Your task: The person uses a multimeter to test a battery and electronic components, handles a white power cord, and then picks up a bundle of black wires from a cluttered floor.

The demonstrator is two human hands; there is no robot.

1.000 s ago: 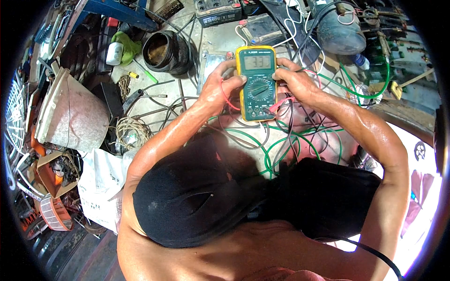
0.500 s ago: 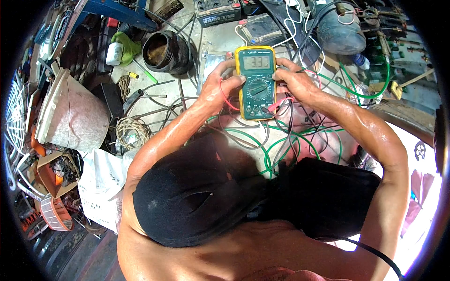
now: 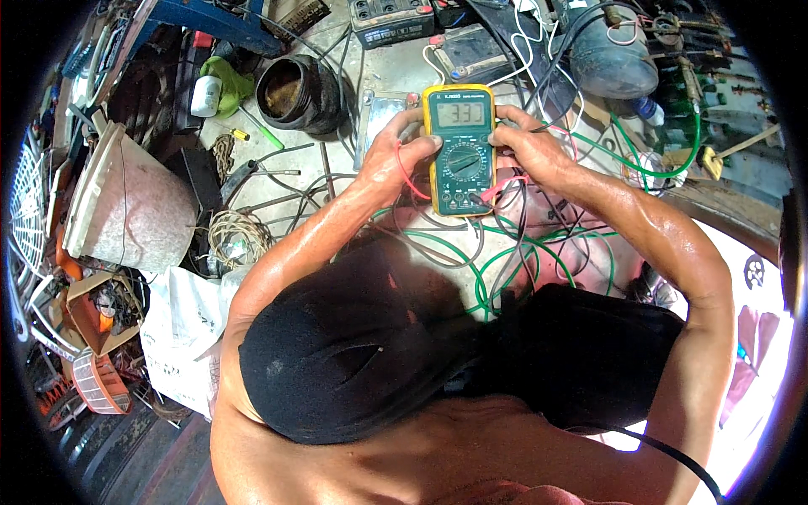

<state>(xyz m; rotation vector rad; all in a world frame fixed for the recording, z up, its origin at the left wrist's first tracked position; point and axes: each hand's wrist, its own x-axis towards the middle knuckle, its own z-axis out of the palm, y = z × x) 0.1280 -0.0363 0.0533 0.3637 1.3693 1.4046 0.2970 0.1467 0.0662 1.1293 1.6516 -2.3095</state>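
I hold a yellow-cased multimeter (image 3: 462,172) upright with its display and central dial facing up at me. My left hand (image 3: 396,156) is closed on its left edge, thumb on the front, with a red test lead looping beside the wrist. On the right edge, my right hand (image 3: 534,147) grips it the same way. A pink-red plug and dark lead (image 3: 497,194) come from the meter's lower sockets. A metal-topped block (image 3: 379,114) lies partly hidden behind the meter. Green hose (image 3: 480,269) and dark cables tangle on the floor below it.
Batteries (image 3: 391,25) sit at the top, beside a grey cylindrical tank (image 3: 610,67). A dark open pot (image 3: 286,97) and green cloth (image 3: 227,93) are upper left. A grey bucket (image 3: 130,210), coiled cord (image 3: 236,240), white sack (image 3: 181,337) and cardboard box (image 3: 93,311) crowd the left.
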